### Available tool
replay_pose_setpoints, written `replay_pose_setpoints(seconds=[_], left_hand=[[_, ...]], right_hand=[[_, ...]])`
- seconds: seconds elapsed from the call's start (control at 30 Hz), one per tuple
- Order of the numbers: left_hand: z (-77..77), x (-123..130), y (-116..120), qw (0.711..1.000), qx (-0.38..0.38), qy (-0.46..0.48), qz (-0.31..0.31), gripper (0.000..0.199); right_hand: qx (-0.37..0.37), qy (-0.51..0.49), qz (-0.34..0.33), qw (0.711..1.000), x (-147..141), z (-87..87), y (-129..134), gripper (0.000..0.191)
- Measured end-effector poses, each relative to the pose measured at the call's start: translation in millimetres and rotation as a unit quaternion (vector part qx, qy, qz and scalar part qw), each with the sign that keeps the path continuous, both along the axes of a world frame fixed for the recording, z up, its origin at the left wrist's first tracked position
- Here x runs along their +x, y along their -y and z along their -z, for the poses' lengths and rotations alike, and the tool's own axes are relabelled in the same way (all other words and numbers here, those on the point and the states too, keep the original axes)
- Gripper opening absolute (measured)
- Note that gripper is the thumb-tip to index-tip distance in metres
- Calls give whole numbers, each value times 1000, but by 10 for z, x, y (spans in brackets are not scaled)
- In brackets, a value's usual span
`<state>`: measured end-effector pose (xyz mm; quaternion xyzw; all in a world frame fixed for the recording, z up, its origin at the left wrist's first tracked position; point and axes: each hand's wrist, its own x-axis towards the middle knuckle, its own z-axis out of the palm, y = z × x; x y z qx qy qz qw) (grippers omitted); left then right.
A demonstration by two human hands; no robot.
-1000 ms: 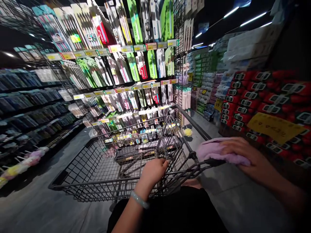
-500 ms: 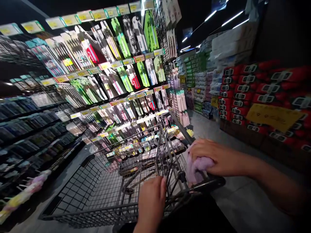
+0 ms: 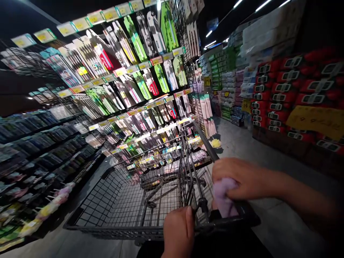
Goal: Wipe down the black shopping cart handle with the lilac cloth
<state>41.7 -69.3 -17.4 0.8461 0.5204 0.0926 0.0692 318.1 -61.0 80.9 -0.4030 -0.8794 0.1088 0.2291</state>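
A dark wire shopping cart fills the lower middle, its basket bare inside. My left hand is closed round the cart's near rim, thumb on top. At the right, my right hand grips a light purple cloth, pressed against the cart's dark side bar. The cloth hangs down below the fingers toward the cart's near right corner.
Ahead stands a rack of hanging packaged goods with price tags. Shelves of dark packets run along the left. Red packs are stacked at the right, with a yellow sign. Grey floor shows between rack and stacks.
The rack, cart and my left hand have shifted to the right in view. My right hand, still on the cloth, has slid slightly down the bar; more of the cloth hangs below it.
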Motion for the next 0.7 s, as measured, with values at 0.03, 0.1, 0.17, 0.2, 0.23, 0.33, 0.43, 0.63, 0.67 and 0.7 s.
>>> replay_pose_setpoints(seconds=[0.03,0.1,0.17,0.2,0.23,0.33,0.43,0.63,0.67,0.7], left_hand=[[-11,-5,14,1000,-1,1,-1,68],[-38,-20,34,1000,-5,6,-3,67],[-52,-56,47,999,3,32,-11,66],[-47,-82,49,998,20,56,-15,66],[-30,-108,47,995,48,84,-14,65],[91,-109,19,975,146,158,61,67],[247,85,7,961,145,147,182,60],[293,463,220,967,122,138,179,61],[291,471,253,963,142,157,165,63],[297,468,275,959,158,175,160,63]], right_hand=[[9,-14,26,1000,4,40,-52,18],[41,-37,75,996,-6,138,-164,19],[65,-55,85,993,-40,225,-209,17],[69,-65,76,993,-63,257,-192,16],[70,-78,64,992,-88,282,-153,15],[63,-123,40,990,-138,338,2,14],[58,-154,22,986,-104,365,21,15],[81,-143,27,986,-44,301,-192,14],[80,-126,21,989,-77,324,-160,13],[79,-113,2,990,-119,368,-98,13]])
